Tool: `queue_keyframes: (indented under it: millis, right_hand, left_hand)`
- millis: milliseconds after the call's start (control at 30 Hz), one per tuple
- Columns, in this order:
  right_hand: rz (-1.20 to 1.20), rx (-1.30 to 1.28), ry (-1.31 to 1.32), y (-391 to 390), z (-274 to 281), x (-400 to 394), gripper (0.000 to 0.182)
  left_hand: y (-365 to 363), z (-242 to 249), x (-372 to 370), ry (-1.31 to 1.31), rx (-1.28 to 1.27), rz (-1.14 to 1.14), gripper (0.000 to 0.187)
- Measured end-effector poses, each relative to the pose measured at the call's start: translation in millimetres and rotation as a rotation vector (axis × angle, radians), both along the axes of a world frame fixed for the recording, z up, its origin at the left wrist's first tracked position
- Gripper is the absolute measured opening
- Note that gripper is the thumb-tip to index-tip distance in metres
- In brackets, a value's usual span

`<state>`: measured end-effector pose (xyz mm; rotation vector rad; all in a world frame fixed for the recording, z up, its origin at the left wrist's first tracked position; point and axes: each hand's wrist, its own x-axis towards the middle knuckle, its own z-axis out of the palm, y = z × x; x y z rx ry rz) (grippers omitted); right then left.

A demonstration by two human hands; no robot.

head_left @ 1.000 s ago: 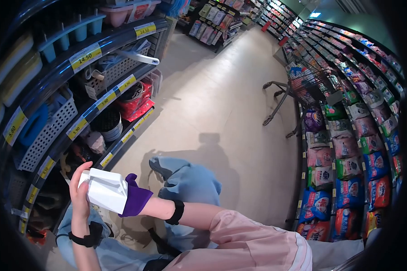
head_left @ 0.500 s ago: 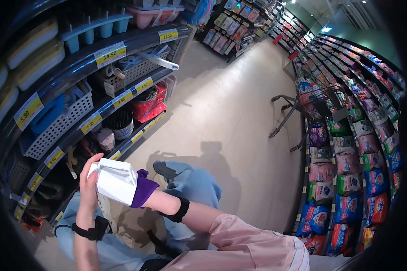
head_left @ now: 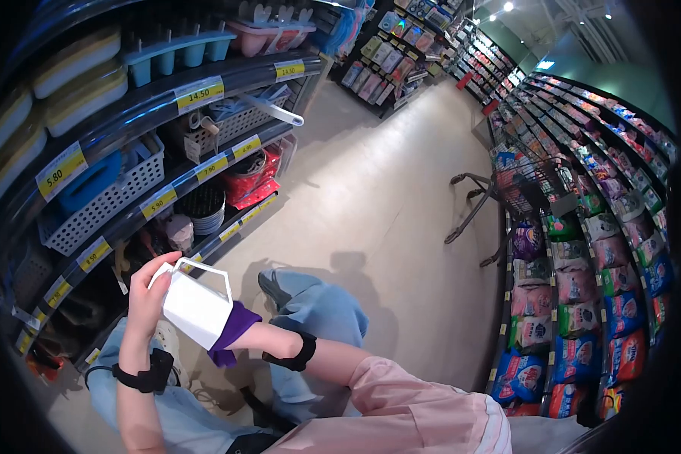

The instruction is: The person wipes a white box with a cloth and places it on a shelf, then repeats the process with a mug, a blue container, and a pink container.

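We are holding a white container (head_left: 197, 306) up in the air, over our bent legs (head_left: 318, 310) and near the shelf (head_left: 129, 117). Our left hand (head_left: 150, 291) is curling its fingers round the far end, with the thumb pressing on the side. Our right arm (head_left: 280, 342) is reaching to the other end, where a purple cloth (head_left: 238, 324) is bunching round the wrist. Our right hand is hiding there, so we cannot tell if it is spread, pressed together or pinching.

The container is looking stiff and light, like thin plastic (that is just our guess). Its flat sides may be a bit slippery, and it could crack if it fell. The thin handle (head_left: 204, 266) is sticking out in a loop and would be good to hold, or we could hug the body with a whole hand. The cloth is looking soft and floppy, so it should squash easily.

Yellow price tags are showing 14.50 on one (head_left: 199, 94), 5.80 on another (head_left: 60, 170) and 5.90 lower down (head_left: 159, 203). Across the floor (head_left: 386, 197), a cart (head_left: 530, 185) is standing by rows of bright bags (head_left: 579, 356), but their brand names are coming out too small and blurry for us to read surely.
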<state>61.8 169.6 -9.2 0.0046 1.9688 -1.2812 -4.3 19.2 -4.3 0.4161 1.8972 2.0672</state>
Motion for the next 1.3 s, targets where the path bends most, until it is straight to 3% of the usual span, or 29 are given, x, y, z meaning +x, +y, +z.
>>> queue_keyframes:
  millis: [67, 133, 200, 233, 267, 333, 400, 467, 567, 667, 700, 767, 933, 1167, 1300]
  right_hand:
    - [0.179, 0.025, 0.838, 0.3, -32.0, 1.1, 0.034]
    - [0.203, 0.013, 0.821, -1.7, -33.1, -1.6, 0.035]
    - [-0.01, -0.279, 0.819, -4.4, -31.0, -3.4, 0.038]
    - [-0.025, -0.303, 0.83, -4.6, -33.1, -4.9, 0.038]
    - [-0.203, -0.57, 0.413, -8.0, -32.5, -6.2, 0.038]
    - [-0.333, -0.58, 0.399, -12.9, -41.3, -2.2, 0.034]
    - [-0.573, -1.053, -0.257, -2.0, -44.8, -7.0, 0.032]
    - [-0.626, -1.226, -0.328, -7.8, -48.7, -2.3, 0.03]
    - [-0.517, -1.499, -0.521, -4.6, -81.8, 0.9, 0.028]
    - [-0.571, -1.372, -0.561, 1.8, -58.9, 3.8, 0.027]
    - [-0.681, -1.144, -0.509, 0.2, -40.3, 3.8, 0.027]
    - [-0.668, -1.14, -0.463, 0.0, -42.5, 5.9, 0.03]
    - [-0.356, -0.592, -0.003, 6.9, -51.9, 7.6, 0.033]
    - [-0.016, -0.182, 0.663, 7.3, -61.7, 9.0, 0.037]
    - [0.069, -0.161, 0.56, 2.9, -61.7, 15.9, 0.038]
  left_hand:
    - [-2.3, 7.6, -0.8, -0.167, -0.068, -0.072, 0.031]
    - [-6.2, 9.2, 0.2, -0.162, -0.044, -0.086, 0.032]
    - [-12.7, 11.0, 1.3, -0.152, 0.008, -0.109, 0.033]
    - [-12.4, 9.7, 0.9, -0.123, 0.013, -0.104, 0.035]
    - [-12.7, 7.5, 0.5, -0.026, -0.015, -0.096, 0.037]
    - [-17.2, -0.8, -0.9, 0.108, -0.015, -0.094, 0.035]
    - [-1.0, 0.3, 0.9, -0.024, 0.103, -0.086, 0.031]
    - [2.5, -13.0, 1.2, -0.161, -0.048, 0.023, 0.021]
    - [1.8, -36.5, 4.9, -0.286, -0.089, 0.071, 0.018]
    - [4.2, -37.0, 4.9, -0.278, -0.108, 0.064, 0.017]
    - [5.9, -33.4, 4.9, -0.24, -0.104, 0.068, 0.016]
    - [7.8, -31.2, 4.5, -0.147, -0.092, 0.078, 0.015]
    - [9.5, -33.2, 7.8, -0.025, -0.055, 0.109, 0.014]
    - [8.9, -31.2, 4.7, 0.057, -0.167, 0.127, 0.015]
    - [5.2, -36.9, 3.1, 0.074, -0.253, 0.075, 0.016]
